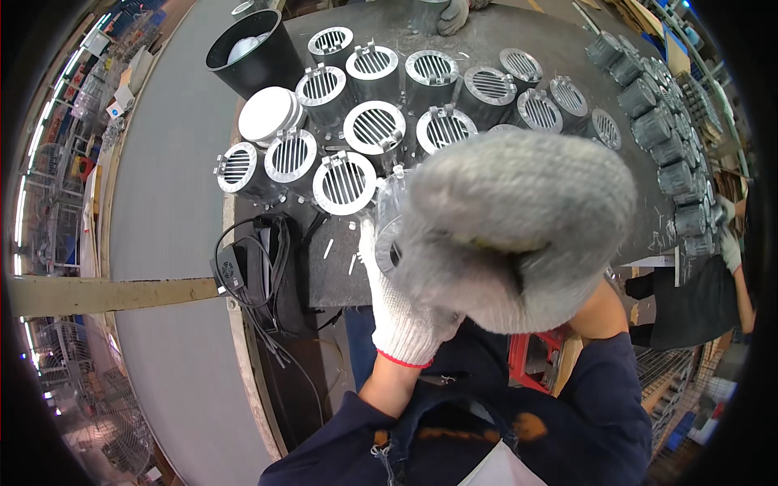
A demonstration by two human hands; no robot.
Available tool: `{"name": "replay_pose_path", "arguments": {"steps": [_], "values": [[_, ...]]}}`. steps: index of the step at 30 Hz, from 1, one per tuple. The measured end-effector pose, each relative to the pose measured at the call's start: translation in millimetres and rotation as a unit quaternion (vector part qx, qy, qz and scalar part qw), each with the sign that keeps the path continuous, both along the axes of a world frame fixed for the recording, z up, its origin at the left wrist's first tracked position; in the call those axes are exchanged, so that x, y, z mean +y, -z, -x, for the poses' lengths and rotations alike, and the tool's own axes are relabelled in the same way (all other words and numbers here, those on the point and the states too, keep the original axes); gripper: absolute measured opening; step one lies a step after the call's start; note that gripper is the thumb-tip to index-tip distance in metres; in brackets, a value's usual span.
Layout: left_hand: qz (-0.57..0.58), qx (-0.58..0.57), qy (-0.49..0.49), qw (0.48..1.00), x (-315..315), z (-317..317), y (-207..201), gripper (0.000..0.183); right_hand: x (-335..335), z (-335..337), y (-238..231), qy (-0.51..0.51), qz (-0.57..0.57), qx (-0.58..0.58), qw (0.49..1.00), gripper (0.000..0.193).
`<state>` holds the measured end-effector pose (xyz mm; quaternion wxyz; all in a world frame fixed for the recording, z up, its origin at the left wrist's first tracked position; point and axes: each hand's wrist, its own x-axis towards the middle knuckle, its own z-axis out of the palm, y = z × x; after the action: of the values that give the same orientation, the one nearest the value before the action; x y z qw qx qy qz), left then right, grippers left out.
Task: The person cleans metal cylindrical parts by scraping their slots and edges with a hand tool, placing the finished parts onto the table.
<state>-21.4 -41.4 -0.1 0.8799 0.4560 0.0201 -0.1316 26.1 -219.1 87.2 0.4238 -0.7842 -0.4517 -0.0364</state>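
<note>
bare table strip (pixel 340 267) before packed grilled housings (pixel 344 182); black bin (pixel 259 57) far-left

Dark round worktable (pixel 502 49), grey floor (pixel 162 162), shelving (pixel 57 121) at left.

Both my gloved hands are up close under the camera, the right one in front of the left.

My right hand (pixel 515 231), in a grey knit glove, is raised nearest the lens with its back toward me and its fingers curled under out of sight, so I cannot tell how tightly it is closed; its bare wrist runs back into a dark blue sleeve at lower right. My left hand (pixel 397 300), in a white knit glove with a red cuff, reaches forward beneath it, its fingers (pixel 369 243) mostly hidden behind the right hand, its bare forearm coming up from a dark blue sleeve at the lower edge.
</note>
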Motion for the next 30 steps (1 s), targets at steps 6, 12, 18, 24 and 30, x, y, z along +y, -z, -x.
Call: {"name": "replay_pose_path", "arguments": {"steps": [6,12,18,24,30], "values": [[0.037,0.043,0.007,0.998,0,-2,-24,0.065,15,0,-37,0.117,-0.148,-0.058,0.98,0.063],[0.224,0.158,-0.013,0.962,6,-4,-29,0.066,39,-12,-44,0.063,-0.226,-0.094,0.968,0.054],[0.304,0.249,-0.039,0.919,9,-4,-26,0.068,39,-15,-29,-0.005,-0.055,-0.107,0.993,0.051],[-0.364,-0.169,-0.013,0.916,15,8,-1,0.069,40,-17,-42,-0.048,0.107,-0.058,0.991,0.044],[-0.186,-0.101,-0.022,0.977,13,14,10,0.06,51,-21,-36,-0.058,0.113,-0.174,0.976,0.039]]}}
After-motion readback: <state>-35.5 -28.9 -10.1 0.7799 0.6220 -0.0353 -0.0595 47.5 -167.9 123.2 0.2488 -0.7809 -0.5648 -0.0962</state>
